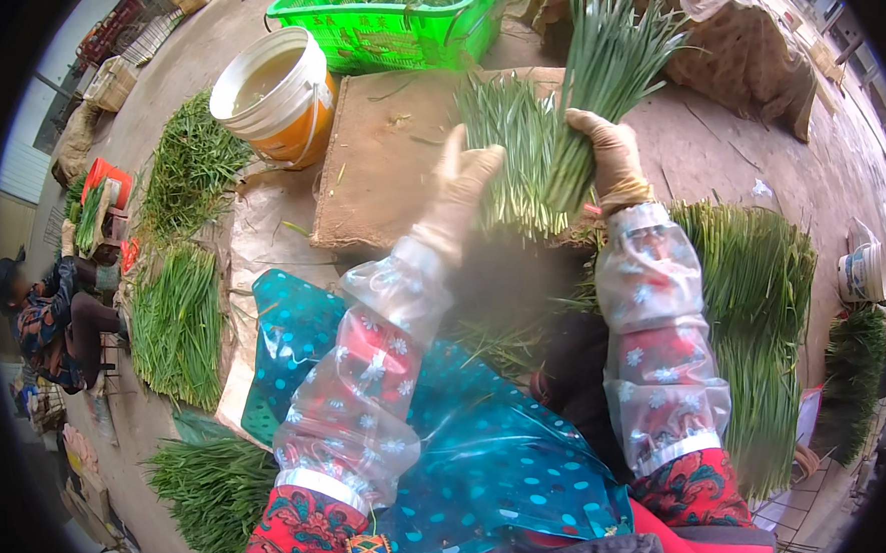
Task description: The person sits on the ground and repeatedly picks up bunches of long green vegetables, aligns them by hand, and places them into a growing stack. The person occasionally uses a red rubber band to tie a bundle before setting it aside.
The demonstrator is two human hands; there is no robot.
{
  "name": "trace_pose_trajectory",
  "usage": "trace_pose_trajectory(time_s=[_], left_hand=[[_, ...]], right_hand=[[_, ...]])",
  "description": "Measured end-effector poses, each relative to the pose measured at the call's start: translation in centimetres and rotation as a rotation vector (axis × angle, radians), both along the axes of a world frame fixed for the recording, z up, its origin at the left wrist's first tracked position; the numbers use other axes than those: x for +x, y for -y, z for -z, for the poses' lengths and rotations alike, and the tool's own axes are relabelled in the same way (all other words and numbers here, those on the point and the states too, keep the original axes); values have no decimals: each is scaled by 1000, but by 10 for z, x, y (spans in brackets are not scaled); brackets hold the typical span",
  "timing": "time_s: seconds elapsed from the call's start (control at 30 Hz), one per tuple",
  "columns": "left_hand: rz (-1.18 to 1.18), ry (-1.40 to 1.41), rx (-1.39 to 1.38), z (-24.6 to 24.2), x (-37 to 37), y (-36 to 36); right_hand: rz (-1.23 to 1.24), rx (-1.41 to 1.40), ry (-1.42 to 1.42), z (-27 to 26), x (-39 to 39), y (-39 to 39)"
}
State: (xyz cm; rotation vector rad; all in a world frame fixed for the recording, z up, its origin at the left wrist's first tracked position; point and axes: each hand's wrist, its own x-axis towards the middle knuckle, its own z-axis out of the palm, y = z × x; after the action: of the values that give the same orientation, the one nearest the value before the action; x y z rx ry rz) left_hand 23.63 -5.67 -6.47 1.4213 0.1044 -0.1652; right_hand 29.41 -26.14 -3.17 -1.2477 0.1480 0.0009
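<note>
A bunch of long green leafy stalks, like garlic chives [612,57], is gripped in my gloved right hand [613,151], its leaf tips pointing up and away. Just left of it, a loose layer of the same stalks [515,149] lies on the cloth-covered board [384,159], pale ends towards me. My gloved left hand [464,174] hovers over the board at the left side of that layer, thumb and fingers apart, holding nothing.
Beyond the board are a white-and-orange bucket of murky liquid [283,97] and a green plastic crate [400,35]. Stalk piles lie at left [178,320] and right [750,320]. A person [54,319] sits at far left. A draped brown cloth [747,50] stands at back right.
</note>
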Motion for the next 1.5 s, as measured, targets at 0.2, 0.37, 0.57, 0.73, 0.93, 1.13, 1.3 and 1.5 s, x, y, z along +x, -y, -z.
trace_pose_trajectory(time_s=[0.2, 0.37, 0.57, 0.73, 0.93, 1.13, 1.3, 1.5], left_hand=[[-191, -320, 127, 119, 62, -8], [-110, -194, 628, 156, 65, 40], [-59, -175, 725, 147, 58, 47], [65, -310, 365, 145, 71, 28], [66, -360, 427, 142, 63, 44], [16, -336, 128, 152, 82, 22], [-36, -219, 322, 144, 90, 6], [98, -361, 187, 78, 59, -15]], right_hand=[[-27, -349, -304, 86, 45, 13], [-388, -1347, -333, 135, 37, -47], [-637, -1460, -309, 101, 45, -41], [-717, -1593, -398, 72, 51, -34], [-766, -1682, 12, 97, 34, -23], [-466, -1306, -315, 3, -3, 12], [-40, -1185, 137, -76, -133, 105], [616, -1631, -592, -94, -419, 272]])
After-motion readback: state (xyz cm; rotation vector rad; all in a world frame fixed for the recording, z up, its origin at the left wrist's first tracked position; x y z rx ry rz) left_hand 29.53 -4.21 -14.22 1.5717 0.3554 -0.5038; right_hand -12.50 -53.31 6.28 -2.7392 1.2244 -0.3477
